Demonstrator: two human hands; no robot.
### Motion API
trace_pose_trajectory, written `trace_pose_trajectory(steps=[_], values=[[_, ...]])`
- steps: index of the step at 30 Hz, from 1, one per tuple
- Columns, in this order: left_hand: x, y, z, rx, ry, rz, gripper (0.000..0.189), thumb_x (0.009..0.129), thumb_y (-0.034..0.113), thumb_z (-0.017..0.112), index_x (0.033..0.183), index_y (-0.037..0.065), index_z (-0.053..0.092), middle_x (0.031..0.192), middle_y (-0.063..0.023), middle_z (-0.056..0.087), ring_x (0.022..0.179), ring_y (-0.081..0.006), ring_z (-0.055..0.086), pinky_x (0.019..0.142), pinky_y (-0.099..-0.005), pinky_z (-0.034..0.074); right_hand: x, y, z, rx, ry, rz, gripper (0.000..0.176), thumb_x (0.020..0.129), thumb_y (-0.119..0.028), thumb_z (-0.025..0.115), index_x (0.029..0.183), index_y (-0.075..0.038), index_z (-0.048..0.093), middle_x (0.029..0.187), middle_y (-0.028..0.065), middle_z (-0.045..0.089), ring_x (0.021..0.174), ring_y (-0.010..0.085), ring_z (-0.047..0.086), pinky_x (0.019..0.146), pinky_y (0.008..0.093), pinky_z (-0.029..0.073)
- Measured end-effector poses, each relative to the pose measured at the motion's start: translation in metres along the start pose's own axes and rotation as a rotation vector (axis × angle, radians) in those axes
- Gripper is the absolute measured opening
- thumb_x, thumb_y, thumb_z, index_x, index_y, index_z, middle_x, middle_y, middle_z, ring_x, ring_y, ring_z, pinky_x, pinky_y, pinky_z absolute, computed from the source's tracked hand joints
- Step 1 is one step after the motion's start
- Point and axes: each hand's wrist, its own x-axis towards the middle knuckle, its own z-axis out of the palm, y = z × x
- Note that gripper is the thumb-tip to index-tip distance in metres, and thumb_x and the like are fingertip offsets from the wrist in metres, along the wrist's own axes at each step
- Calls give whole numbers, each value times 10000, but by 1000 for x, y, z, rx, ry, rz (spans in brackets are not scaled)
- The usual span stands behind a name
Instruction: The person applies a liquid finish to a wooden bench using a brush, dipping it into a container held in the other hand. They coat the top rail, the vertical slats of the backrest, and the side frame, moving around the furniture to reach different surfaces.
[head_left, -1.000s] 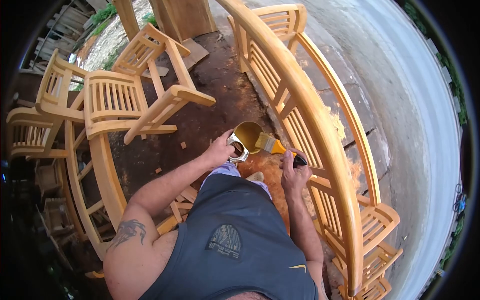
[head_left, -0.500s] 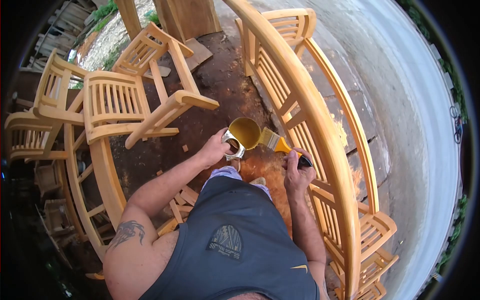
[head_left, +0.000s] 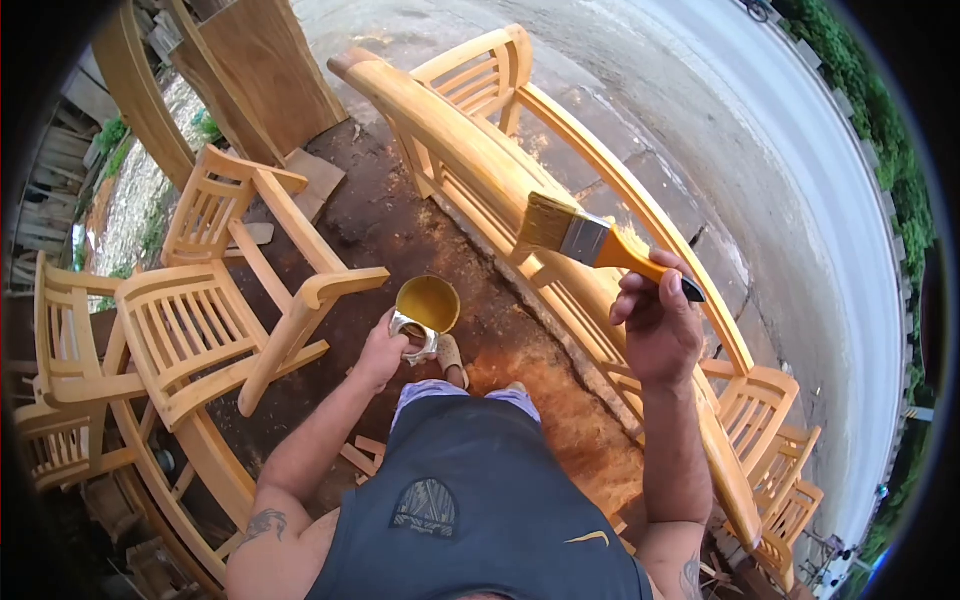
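My right hand is closed round the yellow handle of a wide paintbrush, raised high with its bristles pointing left. Behind the brush in this view runs the thick curved top rail of a long wooden bench. Lower and to the left, my left hand grips a silvery metal handle-like piece at the side of a round can. Yellow-brown liquid shows inside the can, which is held over the dark ground in front of my feet.
Slatted wooden chairs crowd the left side, one tilted against another. Large wooden boards stand at the back left. Beyond the bench lies a grey road. Wood scraps lie near my left elbow.
The paintbrush has come away from the can's rim, rising up and to the right in my right hand. My left hand with the can sits lower and further left in view, which has also turned.
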Motion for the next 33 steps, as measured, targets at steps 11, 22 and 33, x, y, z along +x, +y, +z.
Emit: trace_pose_trajectory(steps=[11, 22, 33], values=[[10, 15, -2, -8, -67, -58, 584, 832, -78, 376, 1411, -14, 413, 1109, -210, 674, 842, -326, 748, 746, -395, 637, 113, -34, -50, -344, -16, 83, 314, 930, -272, 671, 1126, -29, 635, 859, 98, 677, 709, 175, 671, 680, 312, 569], [-30, 25, 29, 61, 88, -86, 456, 906, 21, 418, 1362, 8, 433, 1089, -217, 705, 892, -331, 757, 738, -386, 630, 196, 7, -19, -664, -315, 191, 249, 911, -247, 675, 1030, -30, 706, 815, 37, 679, 714, 100, 627, 671, 266, 518], [-35, 20, 49, 37, 147, -135, 480, 891, -17, 391, 1368, 8, 443, 1113, -195, 685, 860, -319, 753, 721, -363, 625, 181, -51, -66, -628, -370, 160, 234, 901, -240, 685, 995, -27, 698, 798, 28, 650, 723, 103, 610, 668, 269, 513]])
